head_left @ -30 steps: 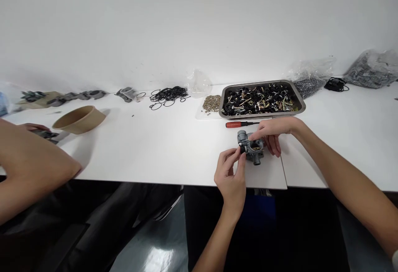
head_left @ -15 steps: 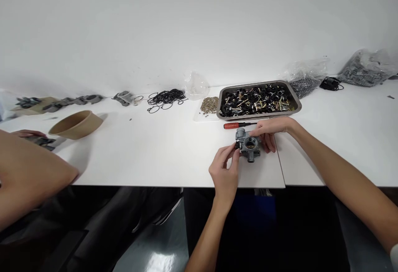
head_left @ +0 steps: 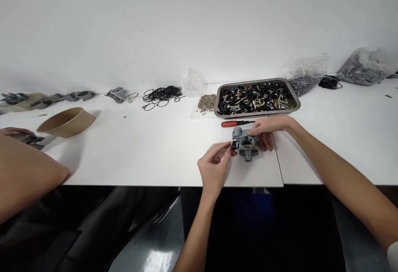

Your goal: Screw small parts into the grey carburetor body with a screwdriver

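A grey metal carburetor [head_left: 248,152] rests on the white table near its front edge, its round bore facing me. My right hand [head_left: 268,132] grips it from the right and behind, thumb on top and fingers curled at its side. My left hand [head_left: 217,161] pinches a small black fitting [head_left: 234,145] between thumb and forefinger at the carburetor's left side. Whether the fitting is seated in the body or only touching it, I cannot tell. Just behind the carburetor lies a screwdriver [head_left: 229,124] with a red and black handle.
Behind stands a metal tray [head_left: 258,116] of black and brass-coloured parts. Left of it lie small brass pieces [head_left: 207,103], a clear plastic bag [head_left: 193,83] and black rubber rings [head_left: 163,95]. At far left a co-worker's arm [head_left: 27,172] is beside a tan bowl-like container [head_left: 66,122].
My left hand has shifted slightly left, and more of the black fitting shows beside the carburetor. My right hand keeps its hold. The whole view has moved a little.
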Demonstrator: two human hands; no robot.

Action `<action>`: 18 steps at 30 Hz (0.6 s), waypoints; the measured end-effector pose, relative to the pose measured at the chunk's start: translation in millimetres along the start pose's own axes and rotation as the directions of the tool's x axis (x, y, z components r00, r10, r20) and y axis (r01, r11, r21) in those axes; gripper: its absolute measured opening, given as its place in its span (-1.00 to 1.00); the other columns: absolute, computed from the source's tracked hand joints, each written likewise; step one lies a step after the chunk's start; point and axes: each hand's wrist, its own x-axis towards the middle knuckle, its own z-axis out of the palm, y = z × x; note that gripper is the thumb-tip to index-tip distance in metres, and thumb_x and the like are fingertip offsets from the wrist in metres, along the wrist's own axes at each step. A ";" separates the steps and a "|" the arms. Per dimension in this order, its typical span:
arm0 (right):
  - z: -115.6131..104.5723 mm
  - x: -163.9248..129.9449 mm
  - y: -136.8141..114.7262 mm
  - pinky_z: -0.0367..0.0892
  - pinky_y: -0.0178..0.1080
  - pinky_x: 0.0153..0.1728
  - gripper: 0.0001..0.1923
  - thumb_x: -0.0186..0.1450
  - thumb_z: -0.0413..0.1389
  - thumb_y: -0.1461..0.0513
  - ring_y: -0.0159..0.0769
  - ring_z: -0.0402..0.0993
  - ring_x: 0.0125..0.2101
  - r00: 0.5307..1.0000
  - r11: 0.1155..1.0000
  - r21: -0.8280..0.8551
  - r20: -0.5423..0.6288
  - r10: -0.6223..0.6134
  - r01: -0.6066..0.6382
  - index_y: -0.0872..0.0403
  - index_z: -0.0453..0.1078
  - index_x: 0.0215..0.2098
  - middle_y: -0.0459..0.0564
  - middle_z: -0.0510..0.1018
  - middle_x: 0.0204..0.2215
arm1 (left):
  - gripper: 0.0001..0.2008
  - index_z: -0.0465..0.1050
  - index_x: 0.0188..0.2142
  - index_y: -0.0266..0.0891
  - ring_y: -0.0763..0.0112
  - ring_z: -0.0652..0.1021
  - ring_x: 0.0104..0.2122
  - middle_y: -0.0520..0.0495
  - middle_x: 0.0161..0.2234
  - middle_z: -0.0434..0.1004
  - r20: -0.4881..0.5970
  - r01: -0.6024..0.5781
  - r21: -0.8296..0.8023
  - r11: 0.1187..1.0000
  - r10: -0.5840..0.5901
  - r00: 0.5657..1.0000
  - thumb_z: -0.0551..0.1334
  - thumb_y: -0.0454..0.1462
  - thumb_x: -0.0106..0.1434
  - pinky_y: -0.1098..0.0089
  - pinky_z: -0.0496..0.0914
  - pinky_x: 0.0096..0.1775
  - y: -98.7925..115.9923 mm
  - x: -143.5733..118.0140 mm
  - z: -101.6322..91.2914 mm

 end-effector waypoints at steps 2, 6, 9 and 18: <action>0.3 0.1 -0.7 0.62 -0.18 -0.32 -0.17 0.11 0.19 -0.43 -0.18 0.66 -0.43 1.000 1.000 0.003 0.000 0.003 -0.003 0.18 0.56 -0.30 0.12 0.66 -0.41 | -0.84 0.70 -0.30 -0.28 0.36 0.65 -0.46 -0.09 -0.41 0.67 -0.024 0.043 0.031 0.999 -0.042 0.999 0.46 -0.23 0.16 0.31 0.61 -0.31 1.9 -1.1 -1.2; 0.7 0.8 -1.5 0.62 -0.19 -0.35 -0.19 0.13 0.20 -0.42 -0.20 0.65 -0.44 1.000 1.000 0.002 0.000 0.010 -0.010 0.17 0.57 -0.31 0.10 0.66 -0.43 | -0.80 0.69 -0.27 -0.30 0.32 0.66 -0.47 -0.06 -0.53 0.64 -0.039 0.192 0.036 0.981 -0.191 0.981 0.44 -0.20 0.19 0.29 0.61 -0.26 7.5 -2.6 -0.5; 1.0 0.9 -2.0 0.61 -0.20 -0.39 -0.19 0.13 0.19 -0.42 -0.21 0.64 -0.46 1.000 1.000 -0.002 -0.005 0.024 -0.024 0.17 0.56 -0.33 0.11 0.67 -0.42 | -0.76 0.68 -0.26 -0.31 0.28 0.67 -0.46 -0.09 -0.51 0.66 -0.001 0.221 0.024 0.975 -0.221 0.975 0.46 -0.18 0.15 0.25 0.62 -0.24 9.4 -2.5 3.1; 0.5 0.8 -2.2 0.61 -0.21 -0.38 -0.21 0.15 0.19 -0.40 -0.21 0.64 -0.45 1.000 1.000 0.002 0.000 0.012 -0.012 0.16 0.58 -0.29 0.10 0.68 -0.40 | -0.74 0.70 -0.29 -0.29 0.24 0.69 -0.39 -0.10 -0.45 0.68 -0.062 0.258 -0.078 0.963 -0.263 0.963 0.54 -0.20 0.03 0.19 0.63 -0.18 4.2 -3.3 3.2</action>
